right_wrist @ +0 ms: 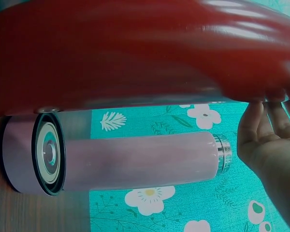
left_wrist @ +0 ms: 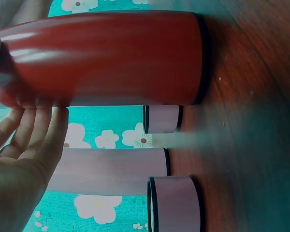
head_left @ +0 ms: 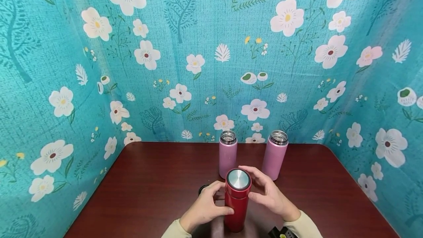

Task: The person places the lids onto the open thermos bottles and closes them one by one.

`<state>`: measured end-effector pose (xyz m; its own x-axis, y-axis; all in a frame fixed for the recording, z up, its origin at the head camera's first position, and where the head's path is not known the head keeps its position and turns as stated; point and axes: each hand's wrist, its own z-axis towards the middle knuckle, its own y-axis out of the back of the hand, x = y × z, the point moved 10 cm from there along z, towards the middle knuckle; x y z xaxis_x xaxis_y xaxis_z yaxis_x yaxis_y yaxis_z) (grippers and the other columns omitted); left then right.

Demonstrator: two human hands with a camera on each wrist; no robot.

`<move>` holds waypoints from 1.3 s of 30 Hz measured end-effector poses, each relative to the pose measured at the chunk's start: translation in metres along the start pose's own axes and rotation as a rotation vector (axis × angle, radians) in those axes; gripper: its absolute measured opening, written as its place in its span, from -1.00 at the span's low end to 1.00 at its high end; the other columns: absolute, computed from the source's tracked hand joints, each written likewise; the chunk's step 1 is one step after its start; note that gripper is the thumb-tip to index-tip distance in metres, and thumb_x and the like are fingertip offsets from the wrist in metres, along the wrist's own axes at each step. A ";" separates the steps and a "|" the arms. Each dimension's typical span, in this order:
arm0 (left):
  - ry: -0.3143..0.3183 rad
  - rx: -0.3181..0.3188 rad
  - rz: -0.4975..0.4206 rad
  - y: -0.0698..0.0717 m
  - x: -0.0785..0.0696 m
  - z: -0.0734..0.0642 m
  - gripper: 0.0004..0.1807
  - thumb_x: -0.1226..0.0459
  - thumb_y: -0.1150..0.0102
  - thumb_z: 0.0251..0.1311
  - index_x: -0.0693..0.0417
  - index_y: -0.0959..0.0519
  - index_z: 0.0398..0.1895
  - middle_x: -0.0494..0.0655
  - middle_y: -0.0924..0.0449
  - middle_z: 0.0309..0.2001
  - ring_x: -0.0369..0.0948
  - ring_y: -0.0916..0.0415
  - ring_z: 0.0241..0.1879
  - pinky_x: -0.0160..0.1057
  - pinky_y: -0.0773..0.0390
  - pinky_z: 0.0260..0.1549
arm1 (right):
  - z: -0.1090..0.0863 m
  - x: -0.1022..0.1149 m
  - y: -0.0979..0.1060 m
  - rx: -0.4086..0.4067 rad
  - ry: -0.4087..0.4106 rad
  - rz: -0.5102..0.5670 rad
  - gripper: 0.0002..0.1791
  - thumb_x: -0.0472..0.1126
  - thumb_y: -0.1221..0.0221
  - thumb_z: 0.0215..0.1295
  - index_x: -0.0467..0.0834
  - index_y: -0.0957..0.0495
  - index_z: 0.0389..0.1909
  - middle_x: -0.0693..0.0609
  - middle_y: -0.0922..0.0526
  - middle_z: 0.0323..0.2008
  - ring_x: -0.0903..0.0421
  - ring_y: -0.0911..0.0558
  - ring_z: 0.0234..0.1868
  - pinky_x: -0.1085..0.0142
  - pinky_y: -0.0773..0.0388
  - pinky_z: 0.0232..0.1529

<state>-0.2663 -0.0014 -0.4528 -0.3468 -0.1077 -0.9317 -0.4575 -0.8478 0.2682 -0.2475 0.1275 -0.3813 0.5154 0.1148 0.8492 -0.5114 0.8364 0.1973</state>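
A red thermos (head_left: 236, 210) with a steel-topped lid (head_left: 238, 180) stands upright near the front of the table. My left hand (head_left: 206, 205) grips its upper body, thumb in front and the other fingers on the far side. On the other side, my right hand (head_left: 269, 194) curls its thumb and fingers around the lid area. In the right wrist view, fingertips (right_wrist: 253, 113) touch the red surface near the top end. Two pink thermoses, one at the back middle (head_left: 228, 155) and one to its right (head_left: 275, 155), stand upright without lids, their steel necks showing.
Two pink lids, a nearer one (left_wrist: 179, 205) and a farther one (left_wrist: 163, 119), rest on the dark red-brown table (head_left: 148, 194). Another view shows a pink lid's inner seal (right_wrist: 50, 153). A teal floral cloth (head_left: 205, 65) encloses the back and sides.
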 end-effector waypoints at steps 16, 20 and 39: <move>0.055 0.001 -0.002 -0.001 0.003 -0.001 -0.44 0.10 -0.44 -0.05 -0.21 -0.48 0.09 -0.25 -0.52 -0.01 -0.20 -0.53 -0.05 -0.32 -0.54 -0.13 | 0.002 0.007 -0.005 0.038 0.034 0.097 -0.42 -0.48 0.13 0.28 -0.42 -0.09 0.35 -0.10 -0.40 0.24 0.04 -0.45 0.19 0.26 -0.40 0.13; 0.053 0.000 0.004 0.000 0.003 -0.001 -0.43 0.09 -0.44 -0.05 -0.24 -0.48 0.09 -0.26 -0.52 -0.01 -0.21 -0.53 -0.05 -0.32 -0.53 -0.12 | 0.001 0.005 -0.004 0.025 0.034 0.085 -0.43 -0.46 0.07 0.27 -0.40 -0.13 0.33 -0.12 -0.42 0.21 0.03 -0.47 0.16 0.26 -0.41 0.12; -0.018 -0.001 0.016 0.000 -0.004 0.000 -0.44 0.12 -0.44 -0.04 -0.08 -0.49 0.08 -0.20 -0.52 -0.02 -0.16 -0.54 -0.05 -0.24 -0.55 -0.12 | 0.002 0.007 -0.004 0.025 0.021 0.109 -0.42 -0.48 0.15 0.27 -0.41 -0.10 0.35 -0.11 -0.40 0.24 0.05 -0.44 0.19 0.28 -0.38 0.15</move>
<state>-0.2647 -0.0008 -0.4491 -0.3691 -0.1119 -0.9226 -0.4504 -0.8468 0.2829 -0.2431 0.1237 -0.3756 0.4701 0.2163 0.8557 -0.5825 0.8044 0.1167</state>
